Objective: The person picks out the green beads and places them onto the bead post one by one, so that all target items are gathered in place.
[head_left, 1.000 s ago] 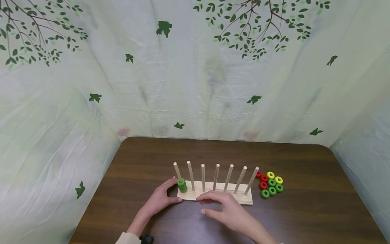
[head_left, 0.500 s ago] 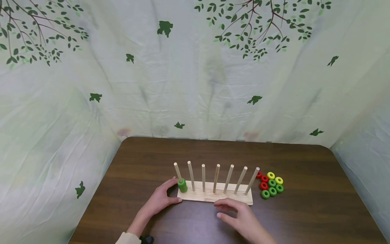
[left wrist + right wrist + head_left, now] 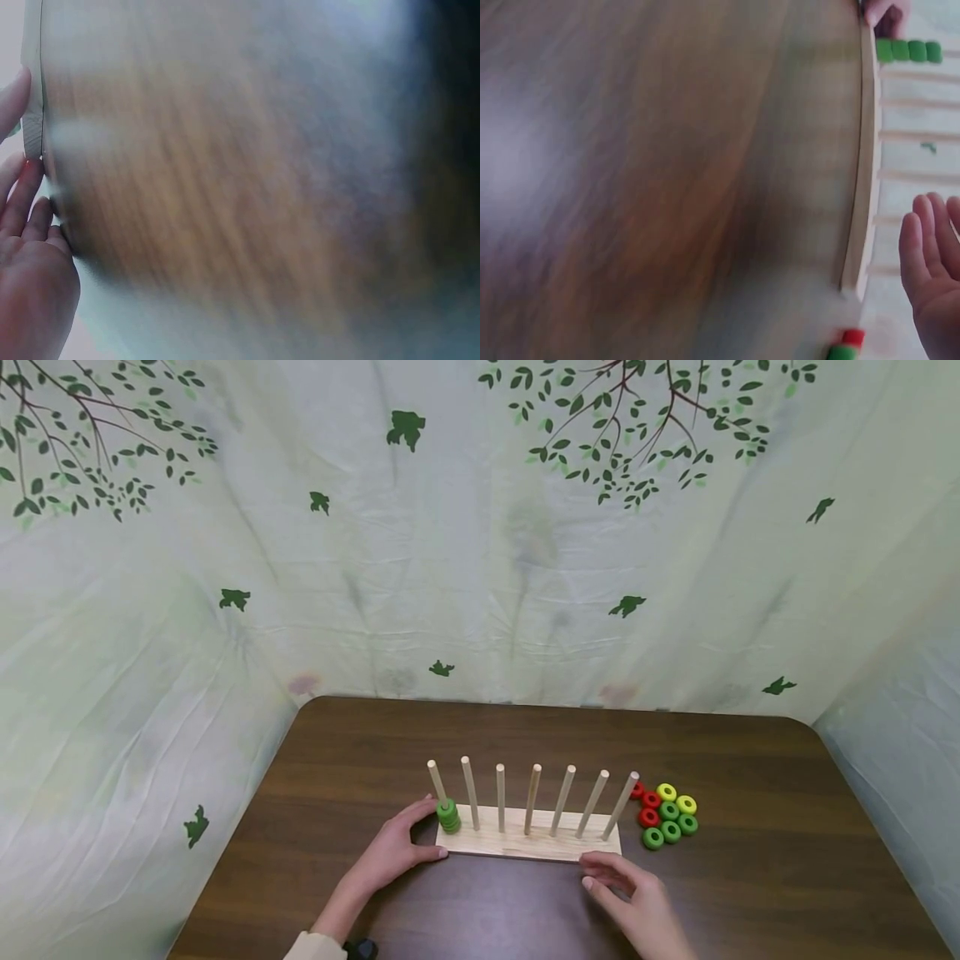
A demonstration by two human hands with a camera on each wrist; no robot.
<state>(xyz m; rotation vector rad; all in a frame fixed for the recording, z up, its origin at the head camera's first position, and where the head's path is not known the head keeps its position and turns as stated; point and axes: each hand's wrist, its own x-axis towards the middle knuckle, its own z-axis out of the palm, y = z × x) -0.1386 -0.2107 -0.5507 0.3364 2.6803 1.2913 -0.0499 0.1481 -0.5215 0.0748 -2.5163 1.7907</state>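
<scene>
A pale wooden peg board [image 3: 517, 845] with a row of several upright pegs lies on the table. Its leftmost peg carries a stack of several green rings [image 3: 448, 817]. My left hand [image 3: 393, 847] holds the board's left end, thumb at the front corner and fingers reaching round behind. The left wrist view shows the thumb and fingers [image 3: 26, 187] against the board's end. By the right front corner is my right hand [image 3: 633, 893], fingers loosely bent and nothing held. In the right wrist view, its fingers [image 3: 911, 247] are apart from the board [image 3: 866, 150].
Right of the board lies a cluster of loose rings: red rings [image 3: 648, 817], yellow rings [image 3: 686, 804] and green rings [image 3: 653, 837]. The brown table [image 3: 787, 827] ends at a pale curtain [image 3: 480, 568] printed with leaves and birds.
My right hand has moved rightward along the board's front edge, from near its middle to its right corner. The left hand, board and rings stay where they were.
</scene>
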